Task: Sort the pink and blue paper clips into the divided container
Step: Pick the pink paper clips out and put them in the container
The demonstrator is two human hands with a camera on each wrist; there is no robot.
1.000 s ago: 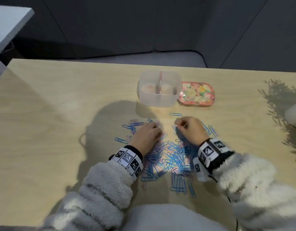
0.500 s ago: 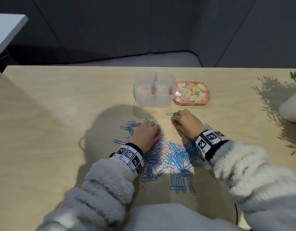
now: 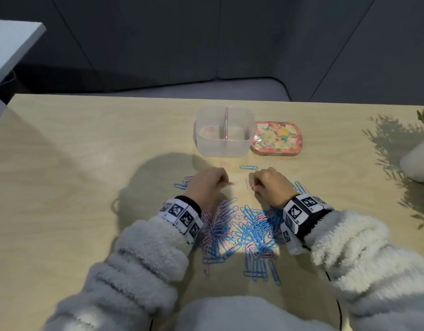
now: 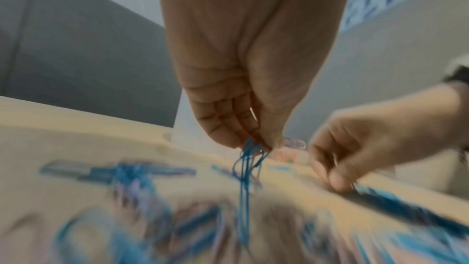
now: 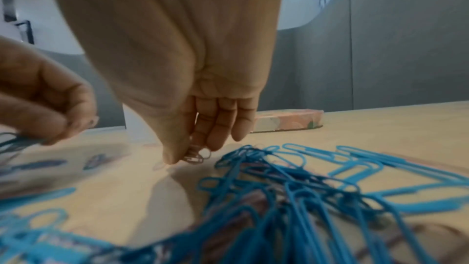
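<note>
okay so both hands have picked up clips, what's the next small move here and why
Probably carry the left hand forward to the divided container and drop its blue clips into one compartment: it already pinches several, while the right hand holds pink clips, and the container sits open just ahead.

Hands draw apart over the clips

The right hand (image 3: 270, 187) has pulled back from the lone blue clip (image 3: 248, 167) toward the worktop's near edge, now pinching pink clips (image 5: 195, 155); the left hand (image 3: 206, 187) has lifted, blue clips (image 4: 247, 166) dangling from its grip.

Blue clips (image 4: 245, 166) between fingers (image 4: 223, 125)
</note>
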